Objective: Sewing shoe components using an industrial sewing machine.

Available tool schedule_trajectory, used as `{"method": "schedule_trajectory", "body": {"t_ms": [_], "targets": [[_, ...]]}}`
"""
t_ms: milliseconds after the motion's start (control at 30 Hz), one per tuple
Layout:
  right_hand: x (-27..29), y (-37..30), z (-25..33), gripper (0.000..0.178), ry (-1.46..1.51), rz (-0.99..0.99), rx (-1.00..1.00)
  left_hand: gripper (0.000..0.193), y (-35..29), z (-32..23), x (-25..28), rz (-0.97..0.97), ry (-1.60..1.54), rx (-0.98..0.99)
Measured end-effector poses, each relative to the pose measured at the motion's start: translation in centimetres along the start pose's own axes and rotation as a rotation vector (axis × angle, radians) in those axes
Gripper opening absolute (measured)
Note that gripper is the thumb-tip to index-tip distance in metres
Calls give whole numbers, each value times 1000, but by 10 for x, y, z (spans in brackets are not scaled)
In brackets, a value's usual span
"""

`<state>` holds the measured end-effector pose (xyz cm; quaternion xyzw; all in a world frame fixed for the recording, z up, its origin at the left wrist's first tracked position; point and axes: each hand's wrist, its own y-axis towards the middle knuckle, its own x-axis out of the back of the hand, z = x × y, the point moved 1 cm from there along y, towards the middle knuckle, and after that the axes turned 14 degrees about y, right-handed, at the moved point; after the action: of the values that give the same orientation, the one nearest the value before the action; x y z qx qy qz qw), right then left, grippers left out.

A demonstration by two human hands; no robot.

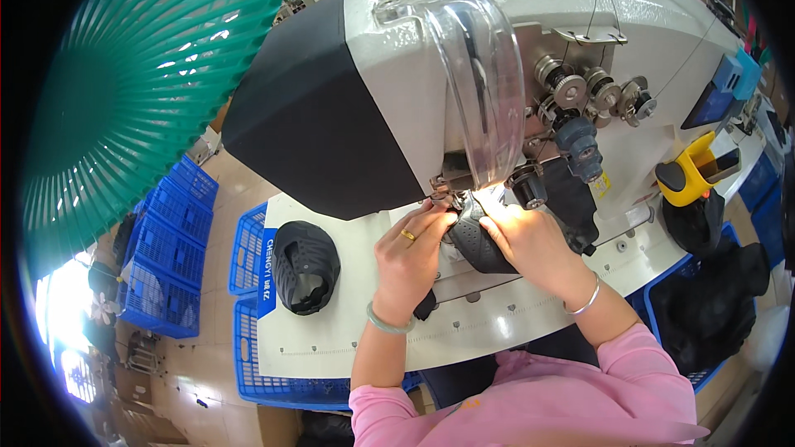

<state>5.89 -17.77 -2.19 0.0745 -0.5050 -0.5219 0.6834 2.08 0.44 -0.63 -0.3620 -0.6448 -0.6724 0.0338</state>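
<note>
The black shoe upper (478, 246) lies between left hand (408, 246) and right hand (534, 247). Both clamp it, the left seemingly by its edge.

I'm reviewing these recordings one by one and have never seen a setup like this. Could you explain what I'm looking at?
There's no robot here, and only one picture. It comes from a wide fisheye camera on the person's head, looking down, so straight edges bend near the rim. The left hand and right hand are the person's own, both bare. Together they hold a black perforated piece, which looks like a shoe upper, beneath a large white machine. Its threads and tension knobs suggest a sewing machine. On the white table, to the left, lies another black shoe-like piece. A green fan grille fills the upper left, with blue crates below it.
</note>
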Motion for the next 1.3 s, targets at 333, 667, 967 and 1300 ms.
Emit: {"method": "schedule_trajectory", "body": {"t_ms": [333, 667, 967, 1300], "targets": [[6, 3, -2, 22, -4, 93, -9, 24, 0, 0, -1, -16, 75, -57], [-9, 27, -30, 10, 127, -56, 143, 23, -2, -9, 0, -32, 295, -134], [1, 40, -30, 7, -171, 51, 360, 23, -3, -17, -2, -77, 413, -190], [-12, 49, -44, 18, 23, 281, 30, 21, 4, -7, 2, -56, 255, -183]]}}
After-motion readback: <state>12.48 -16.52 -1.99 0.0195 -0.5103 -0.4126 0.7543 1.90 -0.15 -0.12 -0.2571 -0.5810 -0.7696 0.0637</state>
